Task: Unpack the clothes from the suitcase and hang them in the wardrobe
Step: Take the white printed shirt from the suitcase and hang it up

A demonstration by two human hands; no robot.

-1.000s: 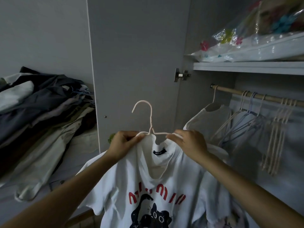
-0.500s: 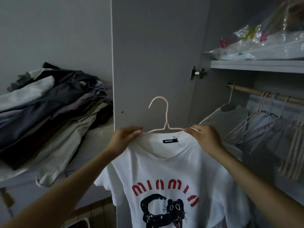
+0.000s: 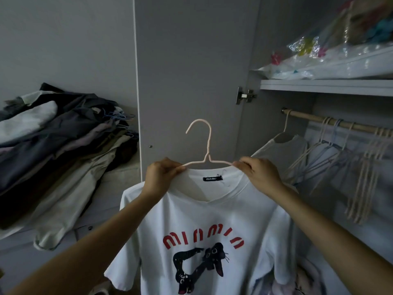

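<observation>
— Shirt check: white T-shirt (image 3: 212, 226) hangs on a pale pink hanger (image 3: 204, 154), held up in front of the open wardrobe door (image 3: 191, 71). Red lettering and a black cat print face outward.

— Hands?

— Left hand (image 3: 159, 177) pinches the shirt's shoulder and the hanger's arm at 9 o'clock of the collar, fingers curled tight. Right hand (image 3: 258, 175) does the same at 3 o'clock, thumb and fingers closed on fabric and wire. Hook stands upright at 12 o'clock, touching nothing.

— Where's the rail?

— Wooden rail (image 3: 331, 122) runs off at 2 o'clock from the hanger, under a shelf (image 3: 325, 87). One pale garment (image 3: 282, 152) hangs at its near end; a cluster of bare hangers (image 3: 361, 167) crowds further along at 3 o'clock.

— Above the shelf?

— Clear plastic bags (image 3: 340, 56) with coloured bits inside; contents hard to make out.

— And the rest of the clothes?

— Heap of dark and khaki garments (image 3: 59, 150) at 9 o'clock, stacked on a low surface beside the door, some blue hanger hooks poking out.
</observation>
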